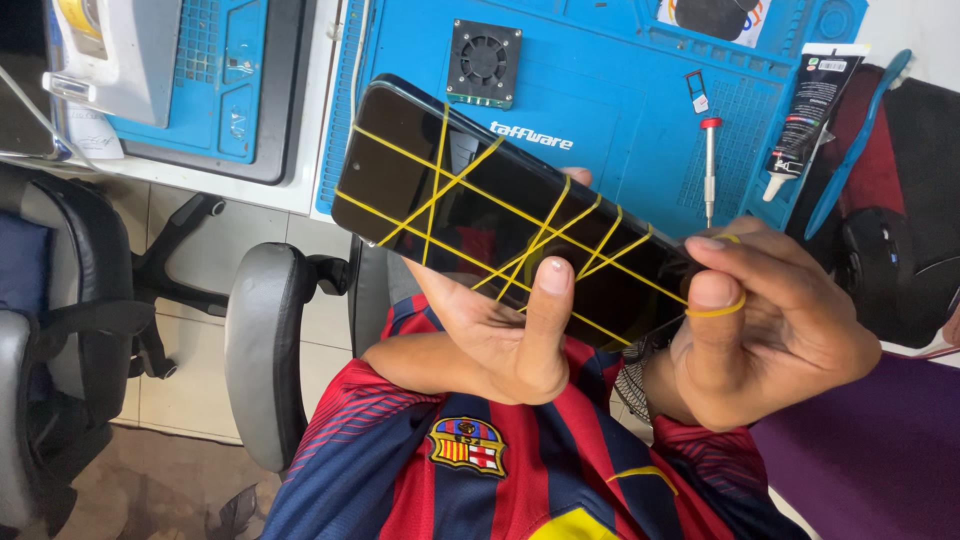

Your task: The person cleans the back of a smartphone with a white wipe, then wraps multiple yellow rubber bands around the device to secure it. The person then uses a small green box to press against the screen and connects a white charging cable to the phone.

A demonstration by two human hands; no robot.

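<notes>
Blue and ridged, a work mat (600, 90) covered the white bench at the top of the view, with office chairs (265, 350) on the tiled floor below it. Held in front of that mat, above the person's lap, was a dark smartphone (500, 210), its glossy screen up and tilted, criss-crossed by thin yellow rubber bands (440, 185). The left hand (500, 330) cradled the phone from underneath, fingers closed around its back and the thumb pressed flat on the glass near the lower edge. The right hand (770, 330) gripped the phone's right end, its fingertips pinched together there, and one yellow band (716, 310) looped over the forefinger, stretched toward the phone's corner.

Beyond the phone, a small black square fan (484, 62) sat on the mat. To the right a slim screwdriver (709, 170) with a red collar lay upright, beside a black tube (812, 105) with a white nozzle and a blue plastic pry tool (855, 140). A second blue mat (215, 75) lay at the far left under a white device (125, 55). Nearest the camera, the person wore a red-and-blue striped jersey (480, 470).
</notes>
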